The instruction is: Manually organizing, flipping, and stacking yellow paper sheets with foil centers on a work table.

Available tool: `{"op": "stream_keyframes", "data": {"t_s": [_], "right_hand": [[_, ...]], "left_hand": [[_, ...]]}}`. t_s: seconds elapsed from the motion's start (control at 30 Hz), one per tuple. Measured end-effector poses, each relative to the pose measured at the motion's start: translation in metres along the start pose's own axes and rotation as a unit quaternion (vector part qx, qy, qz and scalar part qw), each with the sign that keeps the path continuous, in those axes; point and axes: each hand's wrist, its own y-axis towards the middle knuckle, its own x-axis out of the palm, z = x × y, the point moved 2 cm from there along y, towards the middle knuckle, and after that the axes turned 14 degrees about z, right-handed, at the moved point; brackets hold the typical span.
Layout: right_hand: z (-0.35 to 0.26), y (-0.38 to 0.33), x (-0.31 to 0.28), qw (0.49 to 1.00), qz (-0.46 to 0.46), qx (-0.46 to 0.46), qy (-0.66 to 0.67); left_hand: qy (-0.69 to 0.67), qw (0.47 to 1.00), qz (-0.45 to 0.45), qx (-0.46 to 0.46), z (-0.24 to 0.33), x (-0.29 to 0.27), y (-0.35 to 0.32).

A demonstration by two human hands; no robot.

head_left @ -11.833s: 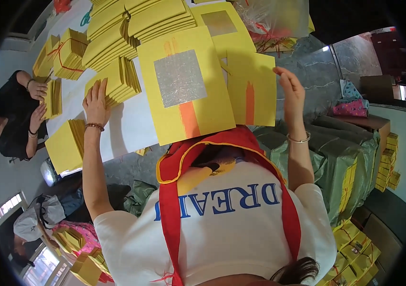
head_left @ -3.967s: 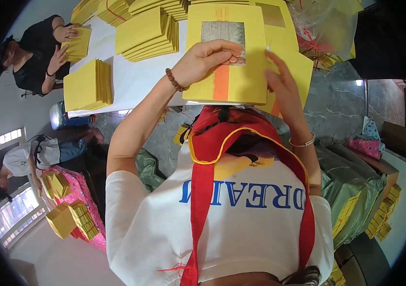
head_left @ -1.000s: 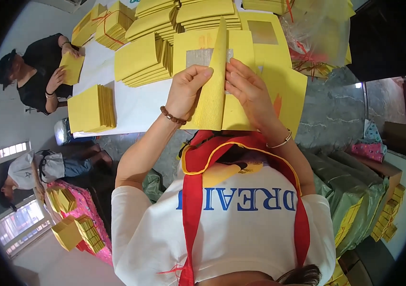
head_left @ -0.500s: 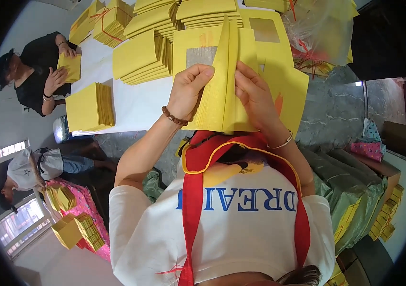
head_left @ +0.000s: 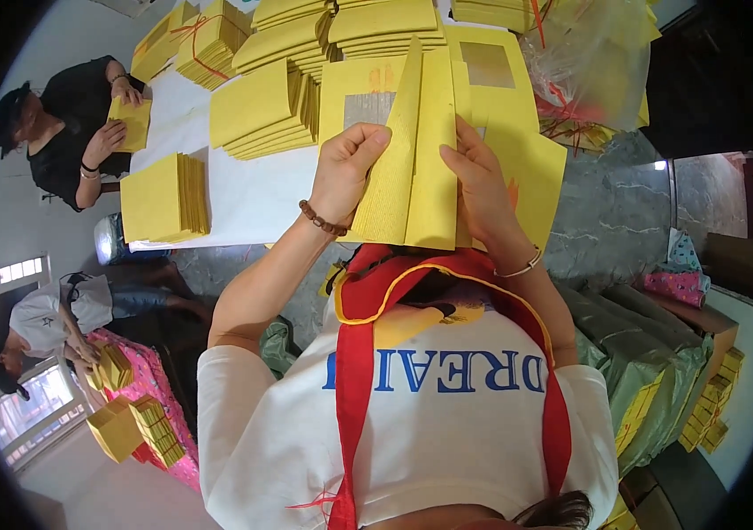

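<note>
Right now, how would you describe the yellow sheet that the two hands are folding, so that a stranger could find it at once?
Start at the white table covered with yellow paper stacks. At its near edge, the left hand and right hand hold one folded yellow sheet. Unlike the flat sheets and stacks around it, it stands up in a pointed ridge between the two hands.

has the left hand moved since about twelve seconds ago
Yes. The left hand came in off the yellow stacks and now grips the folded yellow sheet beside the right hand.

yellow paper sheets (head_left: 412, 168), white table (head_left: 253, 190)
</note>
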Motion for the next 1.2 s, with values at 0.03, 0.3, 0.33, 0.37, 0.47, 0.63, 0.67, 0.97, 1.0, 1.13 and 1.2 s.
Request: {"op": "stream_keyframes", "data": {"t_s": [0.03, 0.3, 0.33, 0.37, 0.47, 0.63, 0.67, 0.97, 1.0, 1.13, 1.2], "right_hand": [[0.0009, 0.0016, -0.0032, 0.999, 0.013, -0.023, -0.042], [-0.0044, -0.0003, -0.0049, 0.975, 0.010, -0.111, -0.191], [-0.0037, 0.0008, -0.0053, 0.967, 0.010, -0.127, -0.222], [-0.0031, 0.0016, -0.0053, 0.957, 0.010, -0.143, -0.252], [-0.0006, 0.0025, -0.0052, 0.968, 0.020, -0.129, -0.213], [-0.0049, 0.0002, -0.0043, 0.969, 0.003, -0.077, -0.237], [-0.0050, 0.0000, -0.0039, 0.967, -0.001, -0.079, -0.241], [0.0006, 0.0032, -0.0069, 0.976, 0.005, -0.060, -0.208], [0.0004, 0.0028, -0.0061, 0.976, 0.004, -0.060, -0.208], [-0.0024, 0.0011, -0.0035, 0.979, 0.007, -0.053, -0.198], [-0.0027, 0.0005, -0.0022, 0.981, 0.004, -0.048, -0.190]], "left_hand": [[-0.005, 1.000, 0.005, 0.001, 0.0019, 0.0010, -0.0016], [-0.065, 0.997, 0.033, -0.010, 0.0064, -0.0054, -0.0057], [-0.064, 0.997, 0.035, -0.008, 0.0061, -0.0053, -0.0054], [-0.063, 0.997, 0.037, -0.006, 0.0061, -0.0053, -0.0050], [-0.037, 0.998, 0.035, 0.021, 0.0039, -0.0059, -0.0017], [-0.072, 0.997, 0.024, -0.019, 0.0065, -0.0036, -0.0042], [-0.090, 0.995, 0.019, -0.038, 0.0075, -0.0023, -0.0049], [-0.109, 0.993, 0.021, -0.028, 0.0047, -0.0017, -0.0005], [-0.109, 0.993, 0.021, -0.028, 0.0041, -0.0024, -0.0004], [-0.106, 0.993, 0.022, -0.036, 0.0065, 0.0005, -0.0011], [-0.111, 0.993, 0.024, -0.045, 0.0063, -0.0001, -0.0017]]}}
